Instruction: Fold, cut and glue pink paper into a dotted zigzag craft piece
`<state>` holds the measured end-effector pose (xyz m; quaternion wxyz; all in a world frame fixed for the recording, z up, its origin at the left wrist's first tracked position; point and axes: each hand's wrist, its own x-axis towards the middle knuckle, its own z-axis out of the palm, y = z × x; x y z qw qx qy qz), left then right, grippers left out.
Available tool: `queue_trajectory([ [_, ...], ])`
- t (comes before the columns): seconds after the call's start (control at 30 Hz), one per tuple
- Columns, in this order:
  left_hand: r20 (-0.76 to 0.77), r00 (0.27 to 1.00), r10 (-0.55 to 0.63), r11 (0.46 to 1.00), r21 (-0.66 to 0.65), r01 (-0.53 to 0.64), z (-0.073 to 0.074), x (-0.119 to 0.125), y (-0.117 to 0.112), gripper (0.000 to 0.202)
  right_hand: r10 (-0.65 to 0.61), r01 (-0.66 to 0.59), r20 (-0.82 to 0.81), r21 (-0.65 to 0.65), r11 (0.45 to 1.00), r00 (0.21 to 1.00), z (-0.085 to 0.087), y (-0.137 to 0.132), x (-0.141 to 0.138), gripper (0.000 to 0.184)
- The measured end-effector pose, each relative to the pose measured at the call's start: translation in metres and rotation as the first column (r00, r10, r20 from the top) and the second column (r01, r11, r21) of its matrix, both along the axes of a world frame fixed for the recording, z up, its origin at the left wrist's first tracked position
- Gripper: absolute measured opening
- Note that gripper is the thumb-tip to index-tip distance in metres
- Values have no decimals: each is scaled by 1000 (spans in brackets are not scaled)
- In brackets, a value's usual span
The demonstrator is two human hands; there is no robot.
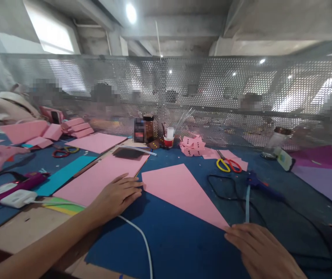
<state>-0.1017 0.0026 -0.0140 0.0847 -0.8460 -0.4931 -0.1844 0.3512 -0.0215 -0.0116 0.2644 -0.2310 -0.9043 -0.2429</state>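
Observation:
A folded-looking piece of pink paper point(177, 190) lies in front of me on the blue mat, tapering to a point at its lower right. At that point, my right hand point(263, 248) has its fingers together on the paper's tip; the thumb is hidden. My left hand point(121, 193) rests with fingers stretched out at the paper's left corner, partly over a larger pink sheet point(96, 180). Beyond my right hand lies a blue glue gun point(260, 184) with a translucent glue stick point(247, 203). Scissors point(229, 164) with yellow and red handles lie farther back.
A white cable point(139, 232) crosses the mat below my left forearm. On the left are a turquoise strip point(67, 174), a white charger point(19, 197) and a pink glue gun point(4, 157). Purple sheets point(325, 178) lie at right. A perforated metal screen point(200, 85) stands behind.

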Motion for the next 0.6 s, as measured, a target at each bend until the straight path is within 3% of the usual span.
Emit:
queue_trajectory([
  [0.13, 63, 997, 41, 996, 71, -45, 15, 10, 15, 31, 22, -22, -16, 32, 999, 1000, 2, -1, -3, 38],
  [0.27, 22, 986, 168, 981, -105, -164, 25, 26, 44, 45, -9, 6, -109, -28, 1000, 994, -3, -2, -7, 35],
  [0.43, 9, 984, 176, 969, -176, -172, 12, 37, 73, 49, -40, 23, -188, -90, 996, 981, -15, -3, -7, 38],
  [0.6, 34, 980, 196, 967, -174, -187, 0, 31, 81, 49, -37, 24, -128, -98, 995, 991, -21, 0, 0, 39],
])
